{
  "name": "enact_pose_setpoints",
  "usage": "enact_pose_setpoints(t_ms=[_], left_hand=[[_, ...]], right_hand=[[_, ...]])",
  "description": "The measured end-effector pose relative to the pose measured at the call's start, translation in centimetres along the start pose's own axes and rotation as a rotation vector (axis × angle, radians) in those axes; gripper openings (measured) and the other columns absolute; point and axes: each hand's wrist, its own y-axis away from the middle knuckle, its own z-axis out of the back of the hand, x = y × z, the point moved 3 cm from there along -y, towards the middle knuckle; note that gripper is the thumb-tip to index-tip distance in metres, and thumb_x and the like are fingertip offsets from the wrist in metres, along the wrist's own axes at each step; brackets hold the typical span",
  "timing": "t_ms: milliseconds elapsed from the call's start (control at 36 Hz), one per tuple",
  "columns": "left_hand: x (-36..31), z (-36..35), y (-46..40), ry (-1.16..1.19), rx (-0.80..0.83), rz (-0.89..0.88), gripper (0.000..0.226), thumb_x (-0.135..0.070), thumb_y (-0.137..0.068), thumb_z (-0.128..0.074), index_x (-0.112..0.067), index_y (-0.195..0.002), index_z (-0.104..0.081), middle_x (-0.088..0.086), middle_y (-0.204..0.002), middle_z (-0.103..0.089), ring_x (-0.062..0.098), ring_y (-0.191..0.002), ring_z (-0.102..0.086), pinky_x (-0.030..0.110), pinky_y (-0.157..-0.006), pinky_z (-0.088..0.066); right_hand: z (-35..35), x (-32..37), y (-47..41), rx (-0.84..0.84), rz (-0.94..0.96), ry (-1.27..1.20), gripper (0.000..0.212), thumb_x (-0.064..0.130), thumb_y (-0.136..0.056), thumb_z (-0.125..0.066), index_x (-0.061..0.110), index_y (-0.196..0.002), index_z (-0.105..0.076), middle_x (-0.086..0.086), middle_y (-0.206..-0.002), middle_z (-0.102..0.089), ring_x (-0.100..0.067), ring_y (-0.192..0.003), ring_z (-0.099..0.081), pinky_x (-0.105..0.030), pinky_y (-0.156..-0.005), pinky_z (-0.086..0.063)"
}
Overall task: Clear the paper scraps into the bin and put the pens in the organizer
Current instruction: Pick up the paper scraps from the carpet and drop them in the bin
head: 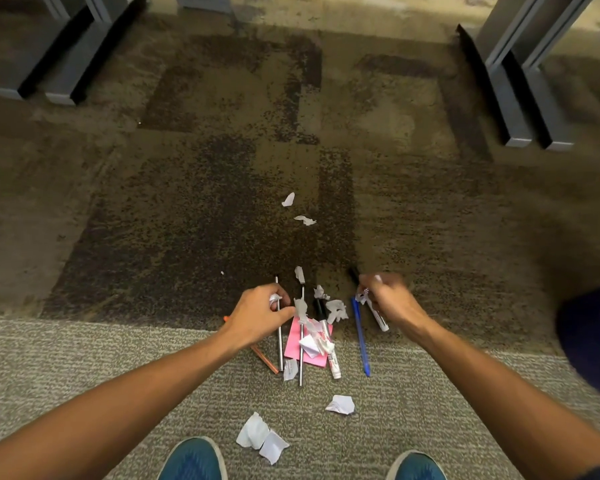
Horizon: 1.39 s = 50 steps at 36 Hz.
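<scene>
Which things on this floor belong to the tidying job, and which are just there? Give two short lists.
Part of the job:
paper scraps, some already in the left hand and right hand
blue pen
white marker
silver pens
orange pen

Just there:
desk legs
carpet
blue shoes
pink note, unclear whether it is scrap

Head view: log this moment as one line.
left hand: shut on paper scrap | right hand: shut on scraps | blue pen: on carpet | bin: unseen
</scene>
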Motion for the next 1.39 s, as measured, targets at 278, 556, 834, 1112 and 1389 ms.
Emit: enact_pose_setpoints(t_ms=[278, 556, 834, 1112, 1389], left_hand=[[0.3, -1.6, -0.4, -0.098, 0.066, -0.095, 0.060, -0.053, -0.075, -0.073, -0.026, -0.126, -0.060, 0.002, -0.117, -0.068, 0.009, -0.091, -0.061, 0.013, -0.070, -0.039], [0.6, -3.0, -1.1, -0.167, 0.090, -0.146, 0.065, -0.060, -0.073, -0.071, -0.023, -0.125, -0.059, -0.002, -0.124, -0.065, 0.009, -0.108, -0.061, 0.016, -0.083, -0.042], [0.5, -3.4, -0.2, -0.232, 0.101, -0.216, 0.020, -0.037, -0.090, -0.060, -0.018, -0.096, -0.066, -0.003, -0.086, -0.065, 0.009, -0.073, -0.058, 0.022, -0.062, -0.044], [0.8, -2.1, 0.6, 0.199, 0.151, -0.006, 0.007, -0.022, -0.076, -0.060, -0.019, -0.074, -0.054, -0.007, -0.061, -0.051, 0.004, -0.054, -0.041, 0.029, -0.053, -0.034], [-0.2, -0.9, 2.3, 0.573, 0.215, 0.144, 0.029, 0.000, -0.074, -0.048, -0.017, -0.063, -0.068, 0.006, -0.068, -0.067, 0.021, -0.070, -0.059, 0.030, -0.059, -0.044]], right_hand=[[-2.4, 0.0, 0.1, 0.208, 0.305, 0.542, 0.062, 0.066, -0.087, -0.056, 0.028, -0.137, -0.050, 0.006, -0.135, -0.058, -0.009, -0.114, -0.059, -0.027, -0.092, -0.046], [-3.7, -1.1, -0.3, 0.180, 0.446, 0.808, 0.051, 0.049, -0.091, -0.062, 0.027, -0.135, -0.046, -0.005, -0.120, -0.066, -0.022, -0.105, -0.064, -0.034, -0.081, -0.053], [-3.7, -1.5, -0.1, 0.213, 0.407, 0.684, 0.019, 0.038, -0.103, -0.043, 0.020, -0.108, -0.047, -0.004, -0.087, -0.062, -0.016, -0.074, -0.058, -0.029, -0.065, -0.043], [-2.1, -1.2, 0.8, 0.264, 0.132, -0.003, 0.046, 0.057, -0.097, -0.043, 0.027, -0.063, -0.043, 0.009, -0.058, -0.046, -0.006, -0.047, -0.040, -0.014, -0.046, -0.037], [-1.9, -0.6, 2.9, 0.381, 0.103, -0.134, 0.028, 0.015, -0.101, -0.043, 0.023, -0.113, -0.067, -0.002, -0.097, -0.075, -0.004, -0.053, -0.048, -0.016, -0.044, -0.036]])
